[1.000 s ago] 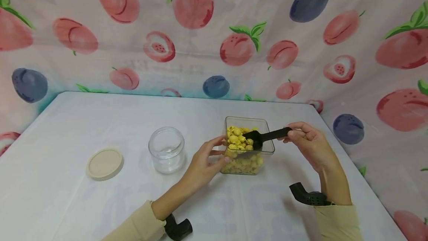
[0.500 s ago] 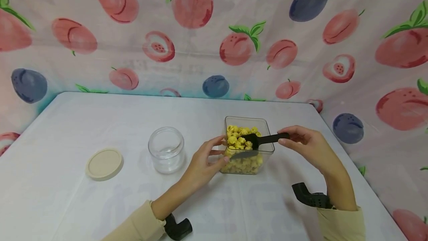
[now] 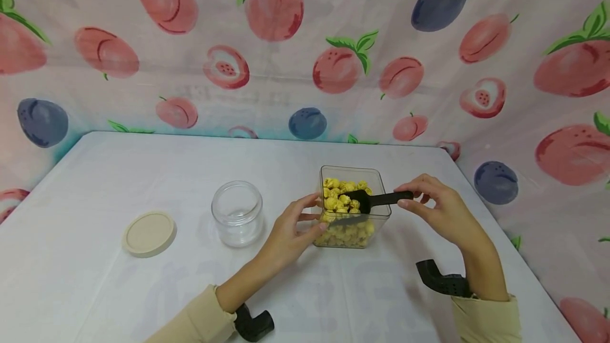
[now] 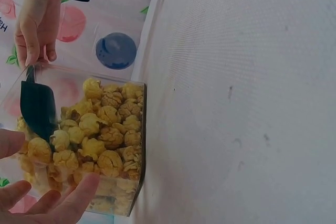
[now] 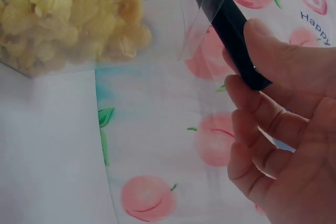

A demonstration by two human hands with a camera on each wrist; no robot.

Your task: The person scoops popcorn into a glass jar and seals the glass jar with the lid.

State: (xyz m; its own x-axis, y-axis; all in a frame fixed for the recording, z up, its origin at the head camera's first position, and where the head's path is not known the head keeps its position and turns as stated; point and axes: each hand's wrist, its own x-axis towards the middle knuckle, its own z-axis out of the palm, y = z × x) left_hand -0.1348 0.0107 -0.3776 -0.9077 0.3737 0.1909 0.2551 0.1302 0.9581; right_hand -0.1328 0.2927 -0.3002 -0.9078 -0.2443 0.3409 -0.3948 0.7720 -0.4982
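While the right hand (image 3: pixel 443 211) pinches the black scoop (image 3: pixel 378 199) near its handle end, thumb against fingers, the scoop's head sits among yellow popcorn (image 3: pixel 339 203) inside the clear box (image 3: pixel 355 173). Left hand (image 3: pixel 289 232) loosely spread, thumb and fingertips at the box's left side; grip pressure can't be told. Box upright on white table (image 3: pixel 143 173), right of an uncovered jar (image 3: pixel 238 231); beige lid (image 3: pixel 149 233) flat, farther left.
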